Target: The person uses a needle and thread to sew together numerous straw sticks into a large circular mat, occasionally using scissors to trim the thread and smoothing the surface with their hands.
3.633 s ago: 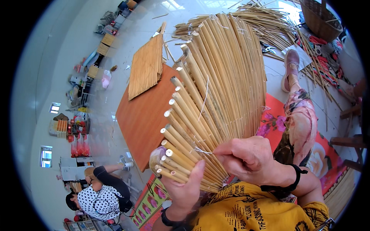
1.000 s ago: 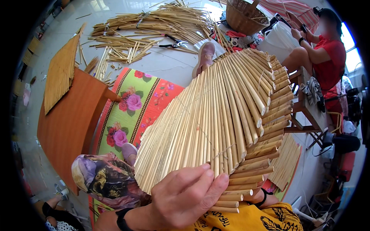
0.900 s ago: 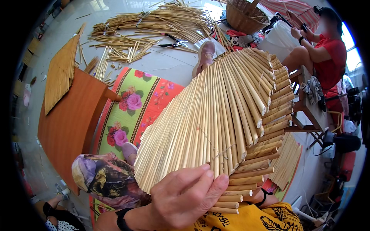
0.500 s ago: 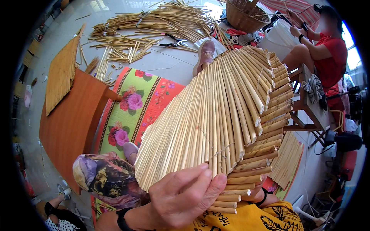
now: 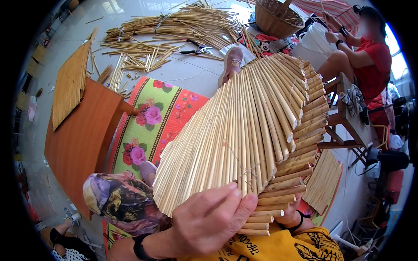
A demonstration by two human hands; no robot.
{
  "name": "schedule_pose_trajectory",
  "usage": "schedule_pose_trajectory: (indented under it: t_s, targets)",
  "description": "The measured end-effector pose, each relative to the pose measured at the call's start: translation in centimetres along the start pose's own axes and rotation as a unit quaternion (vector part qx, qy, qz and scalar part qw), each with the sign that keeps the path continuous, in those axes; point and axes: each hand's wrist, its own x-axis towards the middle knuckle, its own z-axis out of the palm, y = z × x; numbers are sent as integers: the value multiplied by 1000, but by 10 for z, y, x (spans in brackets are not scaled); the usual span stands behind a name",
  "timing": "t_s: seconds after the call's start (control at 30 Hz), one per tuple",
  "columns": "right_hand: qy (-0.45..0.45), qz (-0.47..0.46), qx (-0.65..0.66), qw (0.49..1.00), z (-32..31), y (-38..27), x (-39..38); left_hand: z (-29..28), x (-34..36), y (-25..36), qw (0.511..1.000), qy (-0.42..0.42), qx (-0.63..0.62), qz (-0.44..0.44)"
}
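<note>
The stick mat (image 5: 222,139) is pale tan, fanned, string-tied. Left hand (image 5: 213,217) pinches its near edge; right hand (image 5: 292,209) mostly hidden behind it, grip unclear.

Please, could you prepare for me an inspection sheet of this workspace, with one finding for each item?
Surface: tiled floor, partly covered by a floral mat.
Job's things: fan-shaped stick sheet, held above the mat.
Clutter: loose sticks heaped on the floor; pruning cutter at their near side.
Hands: left hand has its fingers closed on the sheet's near edge; right hand is mostly hidden behind stick ends.
Cables: cannot tell at the dim edges.
Surroundings: wicker basket, white bucket, wooden bench, seated person in red.
</note>
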Motion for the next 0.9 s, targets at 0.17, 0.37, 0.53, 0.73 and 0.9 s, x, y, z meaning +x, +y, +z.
schedule_pose_trajectory:
  t_s: [0.17,0.37,0.53,0.73,0.9]
  targets:
    - [2,1,68,998,12,-7,11,-2,3,0,1000,-2,-5,-10]
    - [69,-189,-340,919,-6,-49,31,-3,2,-2,1000,-23,-19,-6]
    - [-93,-388,-599,694,11,-138,58,-26,17,-4,931,-70,-332,-136]
    - [-151,-303,-593,730,31,-127,79,0,16,-17,868,-40,-386,-309]
    - [-181,-299,-621,701,40,-120,82,16,12,-28,865,-31,-431,-255]
